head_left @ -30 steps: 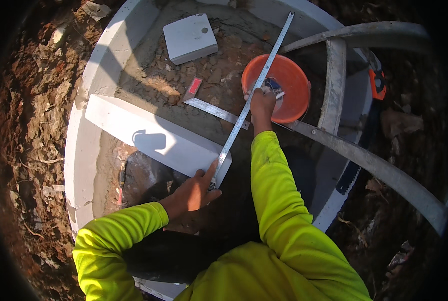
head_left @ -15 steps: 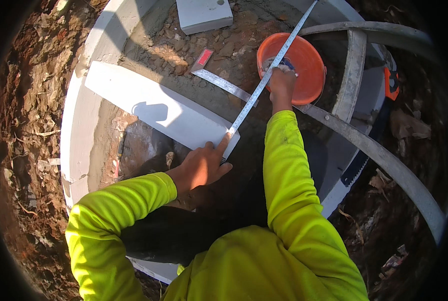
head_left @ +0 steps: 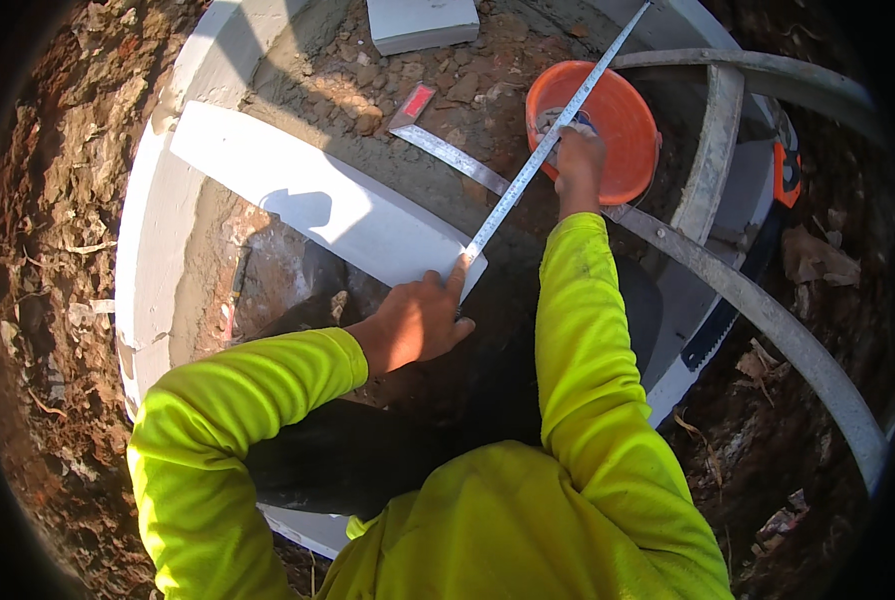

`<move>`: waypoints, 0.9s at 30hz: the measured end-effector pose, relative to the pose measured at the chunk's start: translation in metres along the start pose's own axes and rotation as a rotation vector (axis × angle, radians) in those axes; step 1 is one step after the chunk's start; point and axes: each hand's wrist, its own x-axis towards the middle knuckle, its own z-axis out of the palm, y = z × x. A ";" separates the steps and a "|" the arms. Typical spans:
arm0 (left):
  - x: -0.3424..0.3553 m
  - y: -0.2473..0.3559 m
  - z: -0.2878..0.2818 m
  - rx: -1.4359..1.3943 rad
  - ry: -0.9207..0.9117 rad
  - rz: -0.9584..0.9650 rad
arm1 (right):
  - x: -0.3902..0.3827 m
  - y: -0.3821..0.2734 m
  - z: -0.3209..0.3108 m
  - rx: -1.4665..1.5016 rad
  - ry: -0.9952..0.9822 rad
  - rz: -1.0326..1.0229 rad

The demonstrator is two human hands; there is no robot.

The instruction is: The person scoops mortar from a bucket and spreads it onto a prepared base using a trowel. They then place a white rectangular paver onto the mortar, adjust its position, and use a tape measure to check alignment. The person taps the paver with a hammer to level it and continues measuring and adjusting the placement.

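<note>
A long steel ruler (head_left: 515, 190) runs slantwise from the right end of a long pale block (head_left: 357, 222) up across an orange bucket (head_left: 639, 135). My left hand (head_left: 422, 317) is closed on its near end, with the index finger stretched along it at the block's corner. Farther up, my right hand (head_left: 578, 165) is closed at the ruler's edge, over the bucket's left side. Something white and blue shows by its fingertips; I cannot tell whether it is held or lies in the bucket. A try square (head_left: 454, 157) with a red-marked handle lies beside the block, its blade tip near the ruler.
A curved pale ring wall (head_left: 150, 260) surrounds the rubble and mortar ground. Another pale block (head_left: 424, 25) lies at the far side. Curved grey metal bars (head_left: 767, 310) cross the right side. A handsaw with an orange handle (head_left: 786, 175) rests at the right rim.
The whole view has shifted slightly, so everything appears a little farther right. Both hands keep their places on the ruler, and the ruler stays across block and bucket.
</note>
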 end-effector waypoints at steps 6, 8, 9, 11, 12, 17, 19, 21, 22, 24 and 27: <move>0.002 0.000 -0.003 -0.006 -0.034 0.018 | 0.000 0.004 0.003 0.038 0.007 0.008; 0.002 0.000 -0.002 0.003 -0.036 0.023 | -0.004 0.001 0.005 0.020 0.011 0.018; 0.003 -0.002 0.000 -0.005 -0.019 0.023 | -0.005 0.001 0.005 0.010 0.013 0.021; 0.003 -0.005 0.008 -0.020 0.013 0.024 | -0.008 0.000 0.004 -0.064 -0.008 0.025; 0.003 -0.006 0.007 -0.024 0.014 0.027 | -0.008 0.000 0.004 -0.098 -0.019 0.027; 0.003 -0.010 0.005 -0.048 0.013 0.058 | -0.010 0.003 0.003 -0.093 -0.039 0.038; 0.003 -0.012 0.005 -0.062 0.009 0.062 | -0.011 0.003 0.004 -0.099 -0.043 0.052; 0.002 -0.011 0.000 -0.081 -0.027 0.052 | -0.012 0.005 0.005 -0.081 -0.040 0.056; 0.002 -0.009 -0.005 -0.093 -0.062 0.038 | -0.013 0.005 0.004 -0.067 -0.032 0.064; 0.002 -0.007 -0.011 -0.102 -0.111 0.016 | -0.013 0.005 0.003 -0.038 -0.020 0.080; -0.001 -0.006 -0.017 -0.131 -0.134 0.002 | -0.013 0.001 0.004 0.017 -0.004 0.094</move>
